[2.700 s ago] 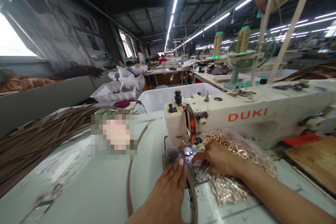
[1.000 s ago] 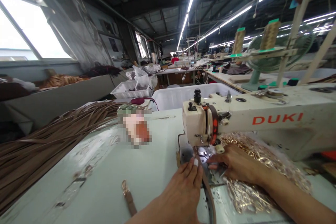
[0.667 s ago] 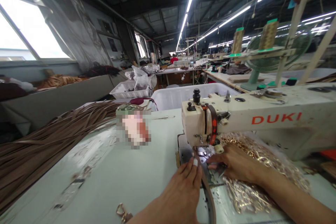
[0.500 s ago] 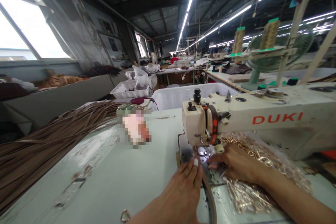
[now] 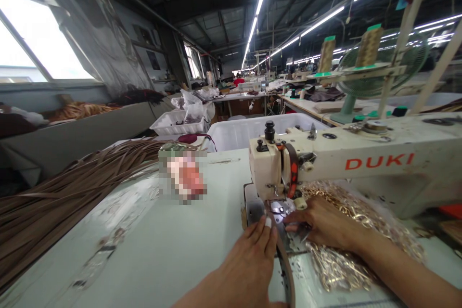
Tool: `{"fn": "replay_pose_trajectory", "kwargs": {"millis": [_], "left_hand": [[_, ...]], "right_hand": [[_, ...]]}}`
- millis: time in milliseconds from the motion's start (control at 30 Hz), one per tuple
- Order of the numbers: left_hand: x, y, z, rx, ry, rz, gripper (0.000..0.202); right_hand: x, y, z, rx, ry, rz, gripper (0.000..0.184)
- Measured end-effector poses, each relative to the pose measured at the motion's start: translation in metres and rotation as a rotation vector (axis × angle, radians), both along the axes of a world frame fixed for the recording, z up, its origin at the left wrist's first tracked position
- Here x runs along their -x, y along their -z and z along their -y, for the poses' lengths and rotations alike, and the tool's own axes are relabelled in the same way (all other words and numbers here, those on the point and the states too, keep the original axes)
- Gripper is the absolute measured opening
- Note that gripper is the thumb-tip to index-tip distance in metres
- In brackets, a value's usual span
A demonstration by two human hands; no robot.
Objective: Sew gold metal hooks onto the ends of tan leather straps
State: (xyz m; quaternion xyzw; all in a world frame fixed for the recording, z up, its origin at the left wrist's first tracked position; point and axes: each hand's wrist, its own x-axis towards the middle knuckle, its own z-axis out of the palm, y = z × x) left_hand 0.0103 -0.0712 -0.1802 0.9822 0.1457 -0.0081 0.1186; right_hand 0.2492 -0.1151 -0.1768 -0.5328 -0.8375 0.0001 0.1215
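A narrow brown strap runs from below the needle area of a cream sewing machine toward me. My left hand lies over the strap, its fingers close together and holding it down on the machine bed. A white wrap covers one of its fingertips. Just right of the metal presser parts, my right hand is closed, with bent fingers low by the metal plate. What its fingertips grip, if anything, is hidden. Beside its wrist is a clear bag of gold metal hardware.
Many long brown strips are piled on the left of the pale tabletop. A blurred-out item sits near them. Behind the machine stands a white bin. Thread cones and a fan are at the right.
Both hands keep almost the same place by the needle. A metal ring seen earlier at the bottom edge beside my left forearm is out of sight now. The view has shifted slightly.
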Motion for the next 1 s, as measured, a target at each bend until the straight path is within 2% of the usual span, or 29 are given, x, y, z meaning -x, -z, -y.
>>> {"fn": "replay_pose_trajectory", "kwargs": {"millis": [133,300,433,600,867,1000], "left_hand": [[0.001,-0.008,0.003,0.032,-0.021,-0.029,0.099],[0.001,-0.027,0.012,0.121,-0.08,-0.068,0.081],[-0.004,-0.034,0.017,0.125,-0.134,-0.1,0.075],[-0.007,-0.03,0.014,0.083,-0.131,-0.076,0.07],[0.002,-0.016,0.008,0.022,-0.079,-0.099,0.071],[0.002,-0.016,0.007,0.011,-0.072,-0.097,0.068]], "right_hand": [[0.0,-0.001,0.0,0.012,-0.006,-0.002,0.02],[-0.001,-0.004,0.0,0.042,-0.034,0.005,0.019],[-0.001,-0.006,0.0,0.058,-0.043,0.005,0.02],[-0.002,-0.005,-0.001,0.066,-0.038,0.017,0.02],[-0.004,-0.003,-0.001,0.091,-0.04,-0.001,0.02],[-0.005,-0.003,-0.002,0.117,-0.047,-0.025,0.022]]}}
